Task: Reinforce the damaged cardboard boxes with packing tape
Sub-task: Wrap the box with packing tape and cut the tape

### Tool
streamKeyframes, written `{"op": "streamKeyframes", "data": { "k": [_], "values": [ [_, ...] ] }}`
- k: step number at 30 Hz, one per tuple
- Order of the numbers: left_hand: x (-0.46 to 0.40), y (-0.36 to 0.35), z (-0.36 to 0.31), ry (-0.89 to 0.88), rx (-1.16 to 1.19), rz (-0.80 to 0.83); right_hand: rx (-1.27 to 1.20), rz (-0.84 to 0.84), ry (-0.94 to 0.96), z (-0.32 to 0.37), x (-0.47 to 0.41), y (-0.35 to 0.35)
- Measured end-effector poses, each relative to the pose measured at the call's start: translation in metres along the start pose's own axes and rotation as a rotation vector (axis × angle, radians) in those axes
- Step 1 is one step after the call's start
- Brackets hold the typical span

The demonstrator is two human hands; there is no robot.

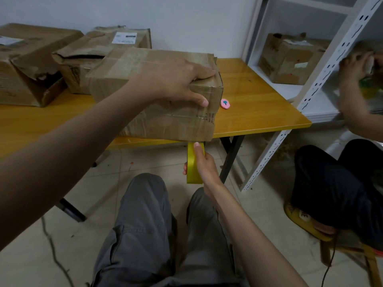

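Note:
A worn cardboard box [165, 119] with clear tape strips lies on the yellow table [259, 104], its near edge hanging over the front. My left hand [176, 79] grips its upper right corner, fingers on top and thumb on the front face. Below the table edge my right hand [204, 164] holds a yellow tape roll [191, 164], with its thumb on the roll's top just under the box's lower edge. Two torn boxes stand at the back left, one [31, 65] with a gaping hole, the other [99, 50] with a split top.
A pink round cutter [225, 103] lies on the table right of the box. A white metal shelf [300, 96] at the right holds another box [288, 59]. Another person sits at the right, reaching into the shelf. My knees are below the table.

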State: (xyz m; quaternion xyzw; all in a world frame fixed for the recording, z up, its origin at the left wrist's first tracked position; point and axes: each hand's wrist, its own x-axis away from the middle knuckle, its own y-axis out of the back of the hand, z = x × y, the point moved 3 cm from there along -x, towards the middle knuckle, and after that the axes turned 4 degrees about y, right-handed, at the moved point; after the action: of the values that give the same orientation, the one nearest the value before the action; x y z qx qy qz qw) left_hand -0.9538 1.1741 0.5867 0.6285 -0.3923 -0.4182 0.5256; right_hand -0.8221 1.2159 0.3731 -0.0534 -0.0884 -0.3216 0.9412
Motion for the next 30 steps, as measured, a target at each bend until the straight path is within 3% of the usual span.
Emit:
{"op": "streamKeyframes", "data": {
  "k": [3,9,12,16,20,30],
  "values": [
    [0.001,-0.001,0.0,0.035,-0.035,-0.015,0.009,0.008,-0.009,0.004,-0.003,-0.001],
    [0.002,-0.02,-0.015,0.106,-0.288,-0.17,0.051,-0.01,-0.071,0.005,-0.014,0.003],
    [0.004,-0.03,-0.018,0.135,-0.289,-0.269,0.051,-0.057,-0.066,0.007,-0.016,0.005],
    [0.014,-0.043,-0.015,0.03,-0.29,-0.459,0.032,-0.175,0.07,0.013,-0.012,0.006],
    [0.033,-0.064,-0.008,-0.062,-0.333,-0.609,0.022,-0.135,0.115,0.02,-0.011,0.008],
    [0.037,-0.056,0.0,-0.08,-0.375,-0.539,-0.193,-0.036,-0.002,0.032,0.0,0.018]
  ]
}}
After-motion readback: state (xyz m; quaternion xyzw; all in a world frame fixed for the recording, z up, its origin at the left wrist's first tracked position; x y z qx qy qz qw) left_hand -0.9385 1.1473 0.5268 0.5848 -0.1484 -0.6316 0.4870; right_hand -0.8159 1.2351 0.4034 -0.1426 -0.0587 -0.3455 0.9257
